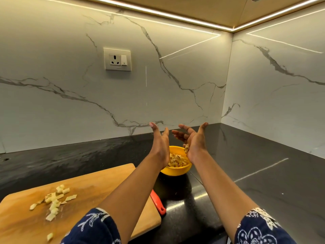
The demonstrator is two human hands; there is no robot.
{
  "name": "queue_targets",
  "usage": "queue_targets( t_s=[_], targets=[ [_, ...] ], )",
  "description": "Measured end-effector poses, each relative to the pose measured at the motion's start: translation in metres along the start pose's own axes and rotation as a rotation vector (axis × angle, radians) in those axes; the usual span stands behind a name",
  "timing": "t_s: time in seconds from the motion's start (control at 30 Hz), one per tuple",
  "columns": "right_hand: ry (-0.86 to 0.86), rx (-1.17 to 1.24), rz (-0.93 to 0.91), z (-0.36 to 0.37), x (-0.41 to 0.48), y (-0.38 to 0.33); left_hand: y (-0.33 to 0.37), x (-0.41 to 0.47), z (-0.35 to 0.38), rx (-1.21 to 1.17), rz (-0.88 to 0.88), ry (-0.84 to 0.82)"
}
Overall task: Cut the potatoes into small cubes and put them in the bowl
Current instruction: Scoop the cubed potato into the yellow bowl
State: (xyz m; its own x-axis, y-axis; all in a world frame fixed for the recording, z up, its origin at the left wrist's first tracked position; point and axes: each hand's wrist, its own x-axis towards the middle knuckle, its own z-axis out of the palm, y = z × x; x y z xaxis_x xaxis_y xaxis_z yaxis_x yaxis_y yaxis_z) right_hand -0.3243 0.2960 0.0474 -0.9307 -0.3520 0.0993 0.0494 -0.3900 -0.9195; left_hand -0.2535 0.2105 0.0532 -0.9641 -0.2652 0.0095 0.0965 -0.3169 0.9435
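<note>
Dark stone countertop [263,173] meets a marble-veined wall. Your left hand [161,147] and right hand [193,141] are raised over the yellow bowl [174,172], palms facing each other, fingers spread and gripping nothing. One potato piece [186,148] lies against your right palm's heel. Potato cubes [176,161] fill the bowl. More loose cubes [54,201] trail near-to-far on the cutting board [105,182], whose long axis angles toward the bowl. The red knife handle [158,202] points its butt toward you.

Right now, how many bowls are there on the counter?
1. The yellow bowl stands on the dark counter just past the cutting board, below the left hand and right hand, with potato cubes inside. Others may be hidden.
</note>
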Motion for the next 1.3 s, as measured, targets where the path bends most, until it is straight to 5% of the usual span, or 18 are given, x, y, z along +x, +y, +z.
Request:
queue_targets(
  t_s=[0.1,0.33,0.5,0.63,0.83,0.93,1.17,1.3],
  targets=[
    [0.0,0.053,-0.011,0.0,0.0,-0.001,0.006,0.002,-0.001,-0.053,0.025,0.053],
    [-0.006,0.272,0.016,-0.007,0.003,-0.006,0.014,0.002,-0.026,-0.605,0.096,0.088],
    [-0.017,0.317,0.018,-0.007,0.001,-0.01,0.016,-0.001,-0.034,-0.664,0.122,0.066],
    [-0.022,0.101,0.022,-0.001,-0.004,-0.014,0.016,-0.005,-0.035,-0.502,0.12,0.108],
    [-0.089,-0.675,-0.095,-0.005,-0.005,-0.013,0.01,-0.018,-0.06,-0.537,0.135,0.187],
    [-0.109,-0.819,-0.096,-0.01,-0.001,-0.012,0.008,-0.024,-0.073,-0.53,0.127,0.208],
    [-0.018,0.119,0.185,-0.015,-0.002,-0.014,0.009,-0.038,-0.092,-0.585,0.138,0.22],
    [0.019,0.303,0.202,-0.013,-0.005,-0.009,0.015,-0.037,-0.088,-0.759,0.166,0.18]
  ],
)
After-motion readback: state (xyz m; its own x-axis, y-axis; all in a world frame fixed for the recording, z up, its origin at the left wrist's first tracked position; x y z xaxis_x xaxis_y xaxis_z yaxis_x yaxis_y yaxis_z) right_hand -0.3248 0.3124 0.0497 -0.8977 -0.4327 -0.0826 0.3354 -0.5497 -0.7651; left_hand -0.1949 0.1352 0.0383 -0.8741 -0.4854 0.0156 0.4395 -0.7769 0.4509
